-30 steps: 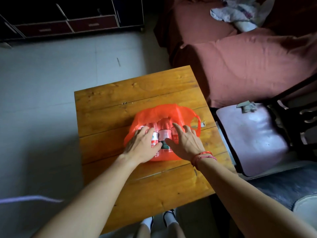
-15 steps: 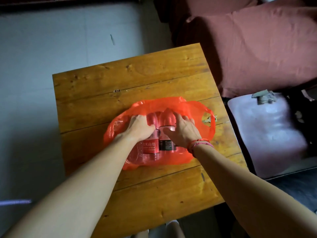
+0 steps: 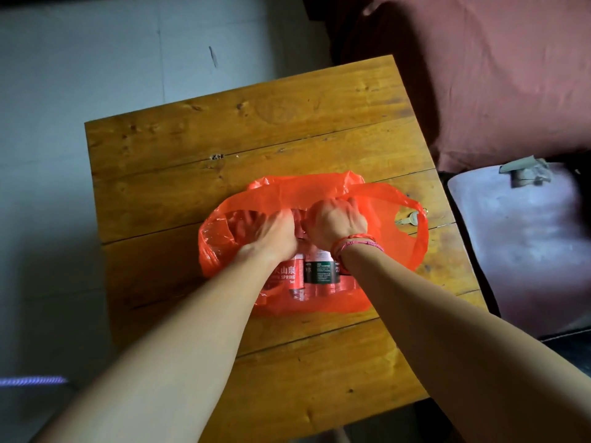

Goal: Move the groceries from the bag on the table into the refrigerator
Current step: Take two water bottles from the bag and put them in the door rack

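A wooden plank table (image 3: 287, 132) stands on pale floor (image 3: 96, 75) beside a reddish-brown sofa (image 3: 495, 75).

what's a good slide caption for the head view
Left hand and right hand curl around bottles inside an orange bag on a wooden table.

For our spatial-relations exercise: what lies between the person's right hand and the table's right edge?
Head view: beyond the right hand comes the handle loop of the orange bag, with a small key on the table inside it.
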`<state>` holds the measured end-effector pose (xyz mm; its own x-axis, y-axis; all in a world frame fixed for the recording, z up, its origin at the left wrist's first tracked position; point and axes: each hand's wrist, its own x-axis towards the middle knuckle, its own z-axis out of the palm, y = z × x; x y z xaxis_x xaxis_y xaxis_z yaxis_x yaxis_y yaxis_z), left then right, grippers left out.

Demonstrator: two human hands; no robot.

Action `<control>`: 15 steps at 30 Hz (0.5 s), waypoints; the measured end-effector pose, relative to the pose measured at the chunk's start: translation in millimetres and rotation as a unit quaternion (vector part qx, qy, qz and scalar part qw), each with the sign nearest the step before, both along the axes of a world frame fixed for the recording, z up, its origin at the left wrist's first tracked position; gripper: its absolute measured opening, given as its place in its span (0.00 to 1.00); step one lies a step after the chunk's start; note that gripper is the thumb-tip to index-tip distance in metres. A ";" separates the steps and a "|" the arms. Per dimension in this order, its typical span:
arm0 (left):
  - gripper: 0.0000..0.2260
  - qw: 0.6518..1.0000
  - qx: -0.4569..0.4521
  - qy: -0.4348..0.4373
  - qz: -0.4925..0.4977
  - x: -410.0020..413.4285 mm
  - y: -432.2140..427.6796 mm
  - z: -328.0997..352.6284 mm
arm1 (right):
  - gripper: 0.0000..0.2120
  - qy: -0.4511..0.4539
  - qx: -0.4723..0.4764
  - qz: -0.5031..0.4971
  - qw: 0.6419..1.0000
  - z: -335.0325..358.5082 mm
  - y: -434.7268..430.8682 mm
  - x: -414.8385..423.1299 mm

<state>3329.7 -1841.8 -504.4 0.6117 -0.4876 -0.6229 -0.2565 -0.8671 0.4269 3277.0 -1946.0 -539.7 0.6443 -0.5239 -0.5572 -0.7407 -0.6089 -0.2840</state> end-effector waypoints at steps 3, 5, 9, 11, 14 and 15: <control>0.20 1.000 -0.019 0.011 0.021 3.2 1.9 -5.2 | 0.15 0.003 0.000 -0.027 1.000 5.1 -4.5 3.0; 0.17 0.999 -0.015 0.034 0.026 3.2 2.9 -4.2 | 0.14 0.009 0.030 -0.035 0.999 8.9 -5.2 3.2; 0.12 0.994 -0.067 0.058 0.057 -4.2 9.6 4.7 | 0.17 0.015 0.146 -0.073 0.986 17.0 -3.2 -1.3; 0.07 0.990 -0.097 0.046 0.091 -9.5 15.0 10.7 | 0.13 0.000 0.157 -0.114 0.981 27.4 -2.2 -7.2; 0.07 0.982 -0.156 -0.014 0.110 -18.3 19.1 18.1 | 0.21 -0.080 0.144 -0.147 0.975 40.2 -2.7 -17.0; 0.08 0.979 -0.165 -0.055 0.104 -20.9 19.8 22.0 | 0.30 -0.113 0.136 -0.153 0.972 45.7 -2.3 -20.4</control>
